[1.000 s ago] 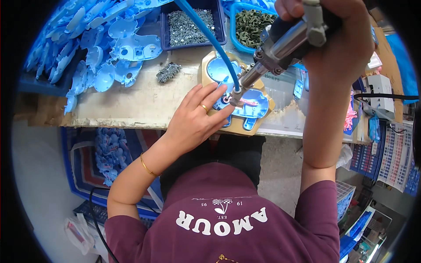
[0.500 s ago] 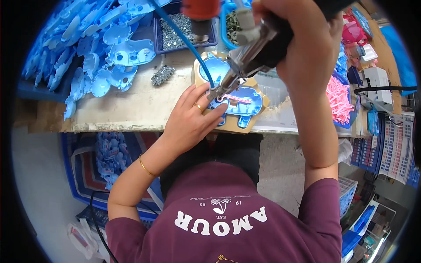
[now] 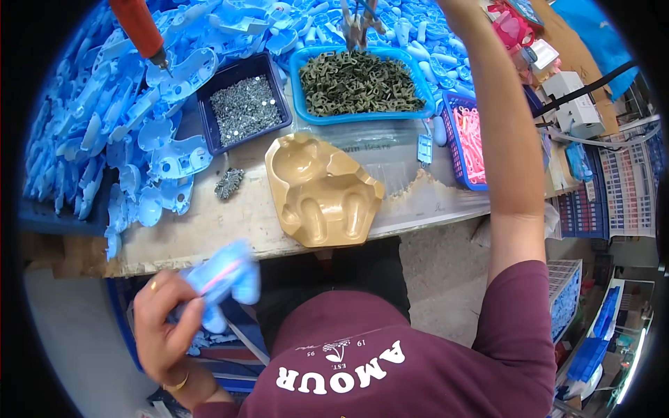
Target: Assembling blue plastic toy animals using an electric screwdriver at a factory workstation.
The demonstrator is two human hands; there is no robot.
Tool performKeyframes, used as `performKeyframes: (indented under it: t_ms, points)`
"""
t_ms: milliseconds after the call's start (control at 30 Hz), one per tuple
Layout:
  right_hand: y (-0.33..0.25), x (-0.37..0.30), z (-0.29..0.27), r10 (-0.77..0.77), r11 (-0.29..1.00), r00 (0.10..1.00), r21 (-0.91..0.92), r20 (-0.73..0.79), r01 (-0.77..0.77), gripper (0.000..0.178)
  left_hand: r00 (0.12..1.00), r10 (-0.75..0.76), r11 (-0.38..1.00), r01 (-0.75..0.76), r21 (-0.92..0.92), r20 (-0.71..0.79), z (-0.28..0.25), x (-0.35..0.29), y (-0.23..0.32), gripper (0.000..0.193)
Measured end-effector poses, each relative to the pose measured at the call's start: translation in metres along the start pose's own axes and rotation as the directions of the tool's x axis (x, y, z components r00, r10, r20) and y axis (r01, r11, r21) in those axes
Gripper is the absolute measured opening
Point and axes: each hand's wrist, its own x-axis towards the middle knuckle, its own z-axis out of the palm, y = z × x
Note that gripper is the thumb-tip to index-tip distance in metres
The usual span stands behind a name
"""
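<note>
My left hand [image 3: 164,317] grips a blue plastic toy shell [image 3: 230,272] with a pink strip in it, held off the table's front edge above a blue-rimmed bin at lower left. The shell is blurred by motion. My right hand [image 3: 460,8] is cut off by the top edge, so its fingers do not show. A metal tool nose [image 3: 359,28] with a blue hose hangs above the green-brown clips; whether my right hand holds it is out of sight. On the table lies a tan moulded fixture [image 3: 324,191], its animal-shaped hollows bare.
A navy tray of small screws [image 3: 244,108] and a light-blue basket of clips [image 3: 355,83] stand behind the fixture. Blue shells [image 3: 90,118] pile up at left. A purple basket of pink strips [image 3: 468,143] is at right. An orange power screwdriver [image 3: 139,31] hangs upper left.
The blue shell has left the fixture and moved down-left in my left hand. My right hand has gone up and away from the fixture, and the metal tool nose is now farther back.
</note>
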Motion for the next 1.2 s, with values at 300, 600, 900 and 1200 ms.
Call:
performKeyframes:
  t_ms: [300,600,900,1200]
  points:
    - [0.232,0.014,-0.017,0.062,0.651,0.993,-0.759,0.1,0.036,0.033,0.844,-0.455,0.715,0.537,0.449,-0.285,-0.005,-0.087,-0.052,0.053]
    - [0.18,-0.021,-0.026,-0.219,0.592,0.958,-0.806,-0.186,-0.021,0.026,0.983,0.158,0.971,-0.172,0.167,0.092,0.053,0.06,-0.006,0.034]
    - [0.024,-0.197,0.044,0.175,0.975,0.756,-0.216,0.631,-0.046,0.036,0.829,0.537,0.843,-0.523,0.128,-0.154,0.162,0.152,0.037,0.045]
    - [0.095,-0.135,-0.035,0.425,0.899,0.742,-0.333,0.519,-0.283,0.026,0.831,0.539,0.841,-0.519,0.156,-0.136,0.158,0.138,0.012,0.038]
